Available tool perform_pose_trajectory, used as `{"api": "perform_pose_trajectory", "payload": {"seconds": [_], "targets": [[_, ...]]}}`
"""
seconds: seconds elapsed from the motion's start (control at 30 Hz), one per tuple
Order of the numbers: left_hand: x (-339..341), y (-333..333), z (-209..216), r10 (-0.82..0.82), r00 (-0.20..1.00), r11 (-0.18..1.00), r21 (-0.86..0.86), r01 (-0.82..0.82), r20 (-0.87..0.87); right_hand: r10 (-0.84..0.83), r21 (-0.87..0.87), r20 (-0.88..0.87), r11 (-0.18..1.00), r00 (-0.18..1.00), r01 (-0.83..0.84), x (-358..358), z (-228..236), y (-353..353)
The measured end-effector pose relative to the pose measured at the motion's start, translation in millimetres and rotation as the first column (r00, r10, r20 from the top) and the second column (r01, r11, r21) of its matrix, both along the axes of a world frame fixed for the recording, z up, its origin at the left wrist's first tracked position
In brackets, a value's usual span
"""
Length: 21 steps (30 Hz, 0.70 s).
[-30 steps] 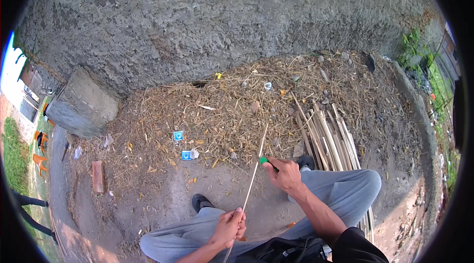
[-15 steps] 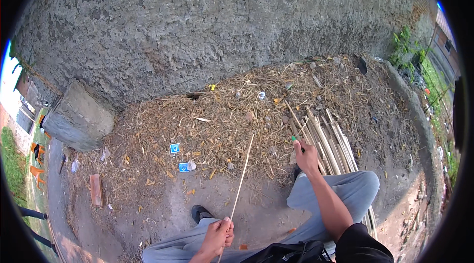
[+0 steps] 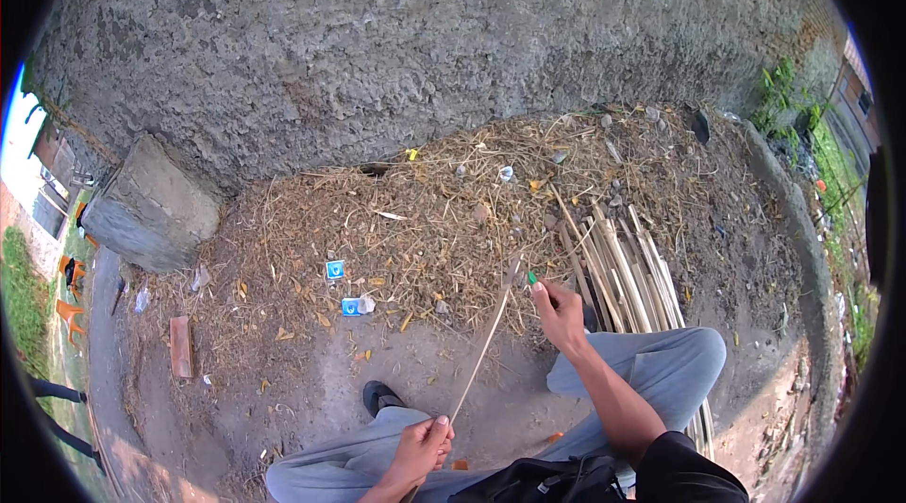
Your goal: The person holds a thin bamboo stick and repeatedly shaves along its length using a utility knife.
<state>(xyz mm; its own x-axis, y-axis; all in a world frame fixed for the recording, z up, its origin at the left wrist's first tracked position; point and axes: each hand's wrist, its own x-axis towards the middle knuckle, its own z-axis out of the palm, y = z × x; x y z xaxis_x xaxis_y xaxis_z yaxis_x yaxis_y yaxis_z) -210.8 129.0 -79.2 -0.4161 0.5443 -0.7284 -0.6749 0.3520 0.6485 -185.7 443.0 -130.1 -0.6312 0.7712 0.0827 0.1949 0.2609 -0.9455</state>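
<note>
My left hand (image 3: pixel 422 451) is closed around the near part of a thin, pale bamboo strip (image 3: pixel 479 359), which slants away from me and to the right. In my right hand (image 3: pixel 562 319) is a small knife (image 3: pixel 532 277) with a green handle, its fingers wrapped round it. The knife's narrow, greyish blade meets or overlaps the strip's far end; whether it touches I cannot tell. To the right of my right hand lies a bundle of split bamboo sticks (image 3: pixel 628 276), partly hidden behind my right knee.
A rough grey wall (image 3: pixel 453 41) rises ahead, above ground strewn with shavings and dry leaves. A concrete block (image 3: pixel 156 206) stands at the left, a brick (image 3: pixel 181 347) nearer me. Small blue packets (image 3: pixel 352 307) lie ahead of my left foot. A low kerb (image 3: pixel 797 220) runs along the right.
My right hand has moved left and slightly down, bringing the knife from beside the bamboo bundle to the strip's far end. That end has shifted a little right; my left hand keeps its grip.
</note>
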Motion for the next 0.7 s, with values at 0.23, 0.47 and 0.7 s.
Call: {"api": "perform_pose_trajectory", "payload": {"seconds": [0.23,0.47,0.7], "targets": [[17.1,-15.1,24.3,0.000,1.000,0.998,-0.055,-0.001,-0.028,0.180,0.276,0.076,0.941,0.981,-0.194,6.6,19.4,-11.3],[40.7,-24.2,44.8,0.015,0.994,0.994,-0.101,-0.027,-0.111,0.286,0.391,0.050,0.876,0.957,-0.282,28.1,33.6,-7.5],[51.6,-31.7,33.3,0.078,0.992,0.985,-0.146,-0.092,-0.102,0.366,0.313,0.129,0.867,0.922,-0.388,32.4,31.2,-15.6]]}}
